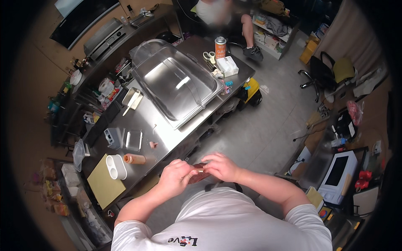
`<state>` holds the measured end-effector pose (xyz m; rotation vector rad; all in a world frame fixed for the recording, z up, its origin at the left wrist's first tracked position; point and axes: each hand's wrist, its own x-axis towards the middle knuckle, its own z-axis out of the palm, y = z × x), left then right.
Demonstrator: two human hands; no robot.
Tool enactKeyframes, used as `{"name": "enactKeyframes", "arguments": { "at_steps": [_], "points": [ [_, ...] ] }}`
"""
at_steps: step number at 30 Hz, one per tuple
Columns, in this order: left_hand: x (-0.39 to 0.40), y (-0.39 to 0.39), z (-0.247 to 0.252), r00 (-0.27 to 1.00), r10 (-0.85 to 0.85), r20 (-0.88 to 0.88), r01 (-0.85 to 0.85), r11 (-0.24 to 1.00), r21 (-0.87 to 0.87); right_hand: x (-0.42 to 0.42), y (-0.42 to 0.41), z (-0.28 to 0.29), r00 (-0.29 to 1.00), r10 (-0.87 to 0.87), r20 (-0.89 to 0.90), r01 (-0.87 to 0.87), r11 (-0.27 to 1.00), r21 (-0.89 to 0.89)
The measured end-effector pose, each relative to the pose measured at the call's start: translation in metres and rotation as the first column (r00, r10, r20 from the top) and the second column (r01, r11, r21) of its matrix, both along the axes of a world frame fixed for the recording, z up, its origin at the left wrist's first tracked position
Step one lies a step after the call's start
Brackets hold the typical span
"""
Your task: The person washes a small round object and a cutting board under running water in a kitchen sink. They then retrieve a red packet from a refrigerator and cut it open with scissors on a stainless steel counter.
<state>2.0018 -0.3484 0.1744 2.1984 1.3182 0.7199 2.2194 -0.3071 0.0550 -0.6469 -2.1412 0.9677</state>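
Note:
My left hand (176,177) and my right hand (221,168) meet in front of my waist, just off the table's near edge. Between them is a flat, dark red item (198,178), perhaps a packet; its exact kind is unclear. A small pale piece (200,171) shows at the fingertips on top of it. My fingers cover part of both. On the table nearby lies a squeeze bottle (134,158) with orange-brown contents. A small brownish piece (153,144), maybe its nozzle cap, rests a little farther off. Beside the bottle stands a white two-hole holder (116,167).
A clear-lidded steel tray (176,84) takes up much of the steel table (149,125). Behind it are a gas canister (220,47), scissors (209,57) and a white box (228,66). A seated person (216,15) is beyond. Shelving (84,200) stands left, a microwave oven (337,177) right.

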Motion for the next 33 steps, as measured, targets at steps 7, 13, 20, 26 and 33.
{"name": "enactKeyframes", "arguments": {
  "at_steps": [7,13,20,26,33],
  "points": [
    [0.004,0.067,-0.032,0.994,-0.024,0.109,0.029,0.999,-0.043,0.061,0.072,-0.028,0.900,0.010,0.437,-0.020,1.000,0.020],
    [0.008,0.111,-0.028,0.991,0.049,0.125,-0.043,0.998,-0.048,0.112,0.213,0.024,0.842,-0.137,0.522,0.016,0.973,0.229],
    [0.026,0.154,-0.008,0.968,0.247,0.039,-0.240,0.962,-0.131,0.125,0.502,0.151,0.903,-0.311,0.296,0.112,0.836,0.537],
    [0.082,0.202,-0.013,0.871,0.487,-0.069,-0.491,0.858,-0.148,0.066,0.746,0.078,0.859,0.030,0.512,-0.361,0.745,0.562],
    [0.164,0.238,0.003,0.625,0.774,-0.103,-0.778,0.607,-0.160,-0.062,0.786,-0.044,0.450,0.494,0.744,-0.856,0.476,0.201]
  ]
}}
